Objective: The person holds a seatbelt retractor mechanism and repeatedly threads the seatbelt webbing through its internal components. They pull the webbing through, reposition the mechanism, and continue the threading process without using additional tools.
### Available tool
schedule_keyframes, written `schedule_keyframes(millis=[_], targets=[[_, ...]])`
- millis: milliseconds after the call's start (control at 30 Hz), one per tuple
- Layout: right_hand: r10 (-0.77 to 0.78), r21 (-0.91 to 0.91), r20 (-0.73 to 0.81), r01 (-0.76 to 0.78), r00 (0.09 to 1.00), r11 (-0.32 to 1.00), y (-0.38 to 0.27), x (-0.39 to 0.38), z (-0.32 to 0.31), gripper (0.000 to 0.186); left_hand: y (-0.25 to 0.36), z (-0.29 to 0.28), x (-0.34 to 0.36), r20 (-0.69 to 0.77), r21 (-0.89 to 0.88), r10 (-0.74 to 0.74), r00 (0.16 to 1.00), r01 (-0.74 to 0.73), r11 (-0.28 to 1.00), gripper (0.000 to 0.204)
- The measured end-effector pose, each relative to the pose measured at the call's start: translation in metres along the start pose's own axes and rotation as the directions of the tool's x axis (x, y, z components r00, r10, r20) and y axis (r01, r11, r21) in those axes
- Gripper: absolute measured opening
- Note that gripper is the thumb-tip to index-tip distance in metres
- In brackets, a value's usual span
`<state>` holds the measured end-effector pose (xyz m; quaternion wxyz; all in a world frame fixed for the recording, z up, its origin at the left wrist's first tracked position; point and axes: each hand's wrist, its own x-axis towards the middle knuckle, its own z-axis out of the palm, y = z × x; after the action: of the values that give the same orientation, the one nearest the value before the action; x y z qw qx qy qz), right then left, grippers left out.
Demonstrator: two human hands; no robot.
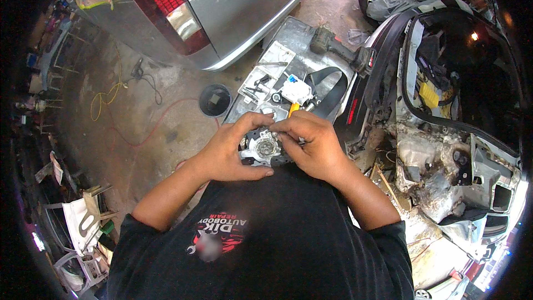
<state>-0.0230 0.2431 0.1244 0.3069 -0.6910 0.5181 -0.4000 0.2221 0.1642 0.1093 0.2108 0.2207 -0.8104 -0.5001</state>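
Car [239,22], silver, cut off at the upper edge. Nearer, my black shirt [316,233] bears inverted red-and-white lettering beside a blurred patch. Before my chest, my left hand [225,153] curls around a metal mechanism [266,146], underside hidden; my right hand [316,144] pinches closed at its upper edge, on what I cannot tell.

I am in a car repair workshop: ahead of me stands the rear of a silver-grey car [236,16] with a red-and-clear tail lamp [169,8], and to my right a partly stripped, grimy white car body [422,150]. A black cordless power tool [338,49] lies on the grey table [294,33]; a thin red hose [149,135] trails over stained concrete floor [161,111].
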Motion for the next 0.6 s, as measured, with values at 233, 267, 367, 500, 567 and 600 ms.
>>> schedule_keyframes(millis=[233, 267, 367, 500, 567, 600], targets=[[0.152, -0.031, -0.029, -0.153, 0.988, 0.988, -0.010, -0.002, -0.001, 0.022, 0.003, -0.001, 0.001, 0.013, 0.018, -0.004, 1.000, 0.004, 1.000, 0.088], [0.194, -0.045, -0.025, -0.195, 0.981, 0.980, -0.012, -0.003, -0.002, 0.023, 0.000, -0.001, 0.000, 0.019, 0.021, 0.003, 1.000, -0.004, 1.000, 0.088], [0.092, -0.071, -0.074, -0.097, 0.993, 0.993, -0.007, -0.007, 0.003, 0.024, -0.001, 0.000, 0.000, 0.023, 0.001, 0.000, 1.000, 0.000, 1.000, 0.083], [0.016, -0.150, -0.074, -0.027, 0.997, 0.988, -0.008, -0.009, 0.000, 0.025, -0.001, 0.002, 0.001, -0.006, 0.037, 0.023, 1.000, -0.023, 0.999, 0.074], [0.019, -0.175, -0.052, -0.028, 0.998, 0.984, -0.012, -0.010, -0.003, 0.025, 0.000, 0.003, 0.002, -0.008, 0.017, -0.019, 1.000, 0.019, 1.000, 0.067], [0.017, -0.177, -0.058, -0.027, 0.998, 0.984, -0.013, -0.011, -0.002, 0.025, 0.001, 0.004, 0.002, -0.008, 0.007, -0.040, 0.999, 0.040, 0.999, 0.063]])
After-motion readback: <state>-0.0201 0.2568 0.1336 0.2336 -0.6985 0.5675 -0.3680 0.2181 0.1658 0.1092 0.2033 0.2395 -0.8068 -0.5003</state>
